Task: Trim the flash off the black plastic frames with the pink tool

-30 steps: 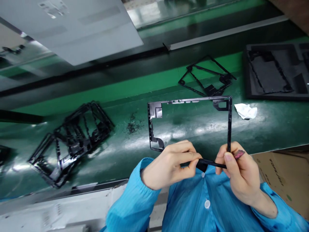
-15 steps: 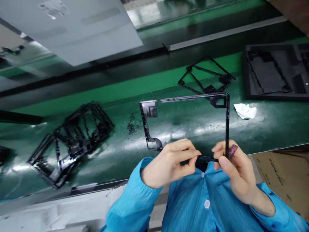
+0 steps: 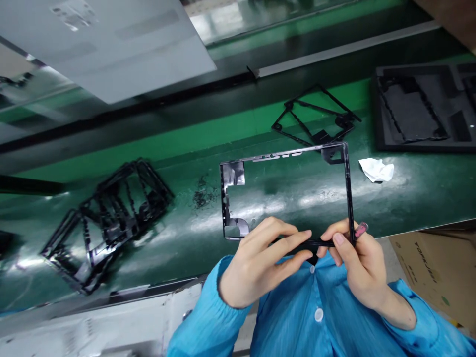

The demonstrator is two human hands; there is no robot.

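Both hands are on a thin black plastic frame (image 3: 286, 152), a rectangle raised above the green bench and tilted toward me. At its lower right corner, my right hand (image 3: 362, 260) grips the frame between thumb and fingers. A small pink-and-dark patch shows on one of that hand's fingers; I cannot make out what it is. Along the lower edge, my left hand (image 3: 266, 263) has its thumb below the bar and its longer fingers above, loosely around it. Flat tabs show at several of the frame's corners. Part of the lower bar is hidden behind my left hand.
A pile of similar black frames (image 3: 111, 218) lies on the green bench (image 3: 193, 223) at left. More frames (image 3: 316, 116) rest behind the held one. At right are a crumpled white tissue (image 3: 376, 170), a dark foam tray (image 3: 409, 147) with a frame inside, and a cardboard box (image 3: 427, 267).
My left fingers have loosened from a tight pinch and stretched out along the lower bar. The frame's left side has dropped slightly and shifted right. My right hand keeps its corner grip.
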